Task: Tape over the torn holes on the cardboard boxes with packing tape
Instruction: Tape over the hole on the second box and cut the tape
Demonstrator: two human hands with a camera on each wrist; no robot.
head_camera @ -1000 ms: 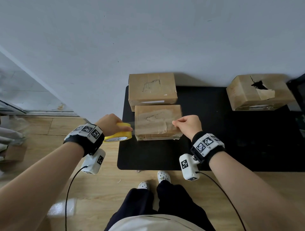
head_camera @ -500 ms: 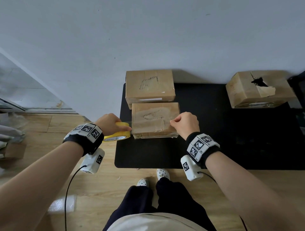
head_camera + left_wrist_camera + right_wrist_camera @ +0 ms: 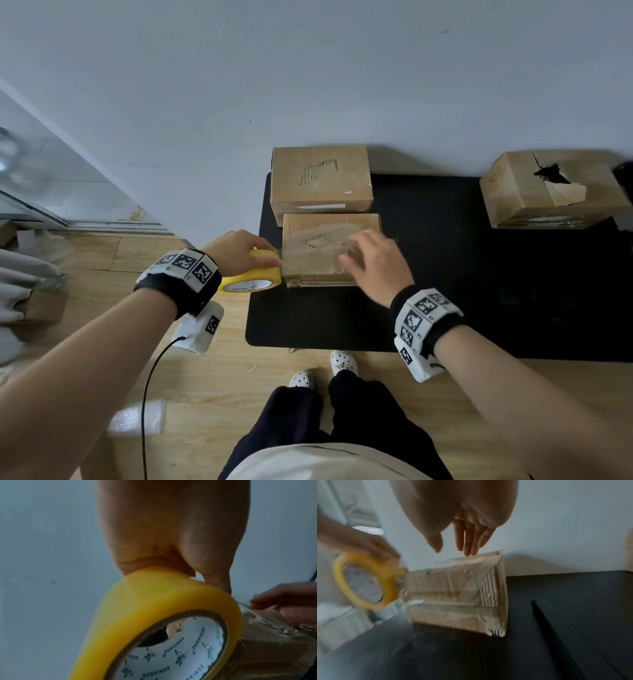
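A small cardboard box (image 3: pixel 318 260) with clear tape across its torn top lies on the black mat (image 3: pixel 462 308); it also shows as the box (image 3: pixel 453 593) in the right wrist view. My left hand (image 3: pixel 239 251) grips the yellow tape roll (image 3: pixel 251 279) at the box's left edge, and the roll (image 3: pixel 154 615) fills the left wrist view. My right hand (image 3: pixel 371 263) is spread flat over the right part of the box top, its fingers (image 3: pixel 469 539) straight. A strip of tape runs from the roll onto the box.
A second box (image 3: pixel 320 181) with taped-over damage stands behind the first, against the wall. A third box (image 3: pixel 551 192) with an open torn hole sits at the mat's far right. Wooden floor and my feet (image 3: pixel 322 373) are below the mat's front edge.
My right hand let go of its pinch at the box's right edge, opened flat and slid left over the taped top. The left hand still holds the roll at the left edge.
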